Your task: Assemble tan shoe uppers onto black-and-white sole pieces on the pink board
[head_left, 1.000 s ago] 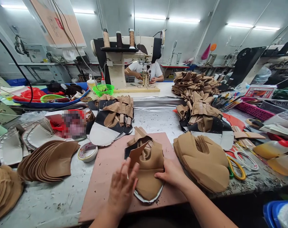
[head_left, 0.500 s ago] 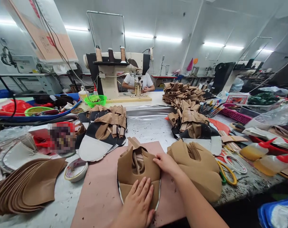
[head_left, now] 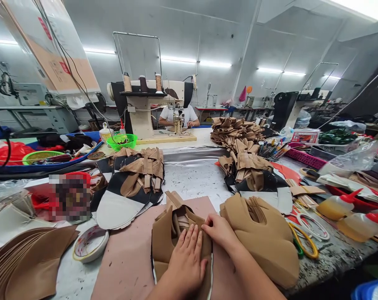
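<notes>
The tan shoe upper lies on the pink board at the table's near edge. The left hand rests flat on it, fingers extended, gripping nothing; the right hand pinches its right edge between thumb and curled fingers. It looks light, soft and easily creased, so its rim seems the best hold, a flat palm steadying the middle.

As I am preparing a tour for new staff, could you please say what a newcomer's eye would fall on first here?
Probably the brown piece at front centre on the pink board, with the left grip flat across it and the right grip at its right edge. Beyond stands a sewing machine bearing three thread spools, with a bright green basket left of its base.
</notes>
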The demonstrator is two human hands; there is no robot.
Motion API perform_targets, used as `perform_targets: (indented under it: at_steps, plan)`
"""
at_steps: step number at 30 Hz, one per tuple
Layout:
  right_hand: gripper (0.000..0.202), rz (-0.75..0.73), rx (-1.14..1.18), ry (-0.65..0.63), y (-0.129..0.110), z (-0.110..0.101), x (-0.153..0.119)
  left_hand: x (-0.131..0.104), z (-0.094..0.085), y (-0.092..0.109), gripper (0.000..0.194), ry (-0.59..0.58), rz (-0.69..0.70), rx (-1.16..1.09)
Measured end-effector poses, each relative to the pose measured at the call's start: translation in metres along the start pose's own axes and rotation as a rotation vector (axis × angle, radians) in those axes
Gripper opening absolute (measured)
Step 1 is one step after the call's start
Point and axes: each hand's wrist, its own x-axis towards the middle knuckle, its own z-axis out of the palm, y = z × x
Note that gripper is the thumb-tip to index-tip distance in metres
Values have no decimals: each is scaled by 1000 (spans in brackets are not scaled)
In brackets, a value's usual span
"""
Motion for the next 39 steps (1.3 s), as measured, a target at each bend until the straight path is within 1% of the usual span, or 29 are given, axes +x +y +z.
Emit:
perform_targets:
  at_steps: [2,4,6,8,10,13,15,16,18,21,24,27,29,31,33,35,39]
  plan:
    - [10,-6,57,13,3,2,0,0,2,-5,60,-45,26,-3]
    - [17,-11,125,23,6,5,-1,1,0,-10,60,-105,55,-29]
    - [23,-21,157,22,8,6,-2,5,-7,-13,62,-157,72,-64]
    - [24,-49,129,17,9,6,-4,10,-14,-16,66,-202,81,-89]
    - [22,-101,49,25,8,6,-7,16,-20,-17,65,-212,97,-105]
    - [18,-161,-73,61,5,9,-18,21,-19,-18,51,-146,91,-107]
    - [23,-181,-116,97,5,15,-26,21,-12,-17,43,-80,49,-87]
    - [27,-195,-133,118,6,18,-30,21,-8,-17,44,-45,33,-74]
    - [35,-234,-176,145,10,23,-35,19,1,-17,53,17,20,-46]
    - [45,-258,-242,114,11,23,-35,16,11,-19,64,54,15,-12]
    - [43,-225,-235,77,2,15,-25,16,10,-18,65,29,-8,-17]
    - [39,-240,-161,91,-15,7,-5,19,1,-16,66,-36,-24,-36]
    - [38,-288,-146,37,-25,5,14,21,-6,-15,66,-75,-29,-40]
    - [38,-299,-168,-60,-31,5,35,21,-10,-14,66,-98,-31,-42]
    - [39,-268,-184,-132,-32,5,53,21,-11,-13,66,-103,-30,-43]
    - [39,-238,-184,-178,-32,2,66,19,-9,-12,64,-82,-35,-42]
    - [32,-247,-230,-258,-37,-10,71,17,-5,-10,60,-39,-60,-34]
